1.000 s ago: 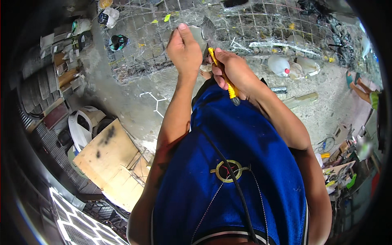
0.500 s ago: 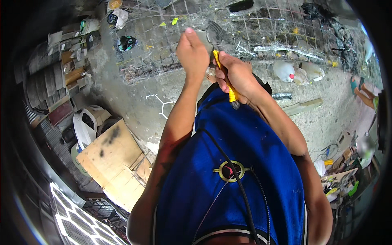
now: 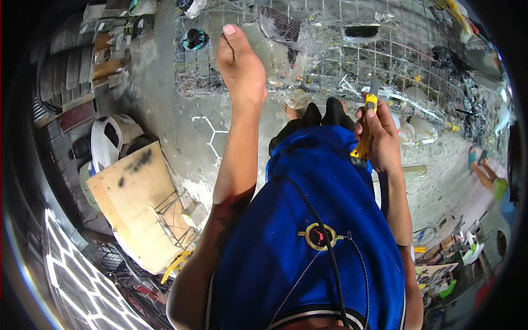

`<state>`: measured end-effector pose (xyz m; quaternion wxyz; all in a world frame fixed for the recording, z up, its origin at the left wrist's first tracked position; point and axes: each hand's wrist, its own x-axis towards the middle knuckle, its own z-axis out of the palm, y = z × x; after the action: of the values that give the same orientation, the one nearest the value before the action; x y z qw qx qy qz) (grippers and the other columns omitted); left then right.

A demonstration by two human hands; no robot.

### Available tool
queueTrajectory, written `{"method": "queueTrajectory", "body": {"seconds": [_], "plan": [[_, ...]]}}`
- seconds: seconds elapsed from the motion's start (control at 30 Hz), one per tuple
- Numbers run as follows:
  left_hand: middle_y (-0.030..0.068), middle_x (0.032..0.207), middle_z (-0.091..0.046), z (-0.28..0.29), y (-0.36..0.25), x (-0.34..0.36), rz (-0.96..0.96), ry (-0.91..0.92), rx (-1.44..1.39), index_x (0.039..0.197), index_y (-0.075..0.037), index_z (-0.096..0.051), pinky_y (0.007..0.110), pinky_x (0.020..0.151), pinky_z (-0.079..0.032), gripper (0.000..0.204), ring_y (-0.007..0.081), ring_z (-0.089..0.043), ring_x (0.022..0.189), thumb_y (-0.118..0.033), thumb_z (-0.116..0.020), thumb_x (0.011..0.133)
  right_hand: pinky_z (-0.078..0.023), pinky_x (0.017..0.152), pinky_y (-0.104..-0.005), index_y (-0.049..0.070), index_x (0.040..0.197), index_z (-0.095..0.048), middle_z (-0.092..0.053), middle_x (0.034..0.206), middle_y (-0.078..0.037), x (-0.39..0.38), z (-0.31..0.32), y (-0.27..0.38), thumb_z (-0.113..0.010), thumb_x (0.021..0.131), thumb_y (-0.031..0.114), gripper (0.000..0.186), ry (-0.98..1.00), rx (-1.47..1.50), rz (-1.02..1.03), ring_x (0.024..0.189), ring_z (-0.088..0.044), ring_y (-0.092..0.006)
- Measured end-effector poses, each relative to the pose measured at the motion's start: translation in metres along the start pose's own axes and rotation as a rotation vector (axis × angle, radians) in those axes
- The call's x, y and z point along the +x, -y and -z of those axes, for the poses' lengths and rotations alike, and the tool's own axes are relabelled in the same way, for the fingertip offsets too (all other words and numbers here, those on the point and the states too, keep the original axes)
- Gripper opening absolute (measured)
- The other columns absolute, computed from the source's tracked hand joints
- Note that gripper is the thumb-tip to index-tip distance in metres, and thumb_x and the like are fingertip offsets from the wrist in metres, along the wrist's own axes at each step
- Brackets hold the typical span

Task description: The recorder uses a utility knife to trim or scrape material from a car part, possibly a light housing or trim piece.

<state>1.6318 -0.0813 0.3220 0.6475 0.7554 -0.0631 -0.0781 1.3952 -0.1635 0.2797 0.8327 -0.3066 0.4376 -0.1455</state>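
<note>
Your right hand (image 3: 382, 137), right of centre in the frame, has its fingers wrapped around a yellow utility knife (image 3: 372, 102), thumb laid along the handle; the knife stands nearly upright, its blade (image 3: 375, 85) out and pointing toward the top of the frame. Your left hand (image 3: 242, 69) is in the upper middle, well apart from the knife, thumb up and fingers curled out of sight under the palm — you cannot be told from this view to be pinching anything. Just beside that hand, on its right, lies a greyish sheet (image 3: 275, 55), partly covered by the hand, with a dark textured piece (image 3: 279, 25) at its upper edge. Behind them a wire grid (image 3: 330, 63) with clear film spreads across the top of the frame, and a black oval piece (image 3: 362, 30) lies on it at upper right of centre. Your blue garment (image 3: 324, 187) fills the lower middle, bearing a round gold-rimmed ornament (image 3: 320, 236). At left you have a pale board (image 3: 126, 192) with dark smudges — a white rounded shell (image 3: 107, 143) sits just above it. A person's legs (image 3: 484, 171) show near the right edge.
</note>
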Motion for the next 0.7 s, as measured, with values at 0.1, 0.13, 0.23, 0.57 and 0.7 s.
{"method": "queueTrajectory", "body": {"seconds": [0.1,0.13,0.23,0.57,0.7], "plan": [[-0.0009,0.069,-0.042,0.003,-0.007,-0.011,-0.146,0.087,0.160,0.081,-0.002,-0.048,0.030,0.060,-0.035,0.045,0.0109,-0.036,0.066,-0.041,-0.041,0.102,-0.037,0.049,-0.0216,0.004,0.109,-0.056,-0.053,0.076,0.000,-0.005,-0.017,0.012,-0.043,0.103,0.028,0.027,0.108,-0.242,0.064,0.054,-0.045,-0.0065],[-0.0015,0.069,-0.042,0.003,-0.009,-0.013,-0.200,0.104,0.223,0.079,-0.002,-0.047,0.030,0.060,-0.035,0.046,0.0108,-0.036,0.066,-0.041,-0.040,0.102,-0.036,0.048,-0.0208,0.004,0.108,-0.057,-0.052,0.073,0.000,-0.004,-0.025,0.014,-0.041,0.104,0.030,0.030,0.150,-0.330,0.110,0.052,-0.043,-0.0056],[0.0043,0.068,-0.047,0.007,-0.014,-0.020,-0.312,0.120,0.366,0.080,0.000,-0.049,0.034,0.060,-0.038,0.045,0.0154,-0.041,0.064,-0.039,-0.041,0.102,-0.035,0.048,-0.0198,0.003,0.112,-0.056,-0.050,0.072,0.001,-0.004,-0.046,0.013,-0.040,0.104,0.030,0.032,0.221,-0.437,0.186,0.053,-0.042,-0.0039],[0.0150,0.071,-0.057,0.017,-0.015,-0.033,-0.452,0.173,0.451,0.085,0.002,-0.053,0.039,0.061,-0.043,0.039,0.0282,-0.054,0.064,-0.034,-0.049,0.099,-0.047,0.069,-0.0297,0.001,0.135,-0.041,-0.060,0.094,-0.015,-0.020,-0.078,0.014,-0.047,0.100,0.016,0.039,0.278,-0.820,0.521,0.078,-0.061,-0.0237],[0.0154,0.072,-0.057,0.013,0.000,-0.035,-0.473,0.187,0.435,0.085,0.002,-0.053,0.040,0.061,-0.044,0.040,0.0297,-0.056,0.065,-0.036,-0.050,0.099,-0.052,0.064,-0.0427,-0.001,0.129,-0.042,-0.058,0.096,-0.024,-0.010,-0.091,0.006,-0.049,0.095,0.013,0.037,0.195,-1.145,0.855,0.075,-0.063,-0.0391]]}}
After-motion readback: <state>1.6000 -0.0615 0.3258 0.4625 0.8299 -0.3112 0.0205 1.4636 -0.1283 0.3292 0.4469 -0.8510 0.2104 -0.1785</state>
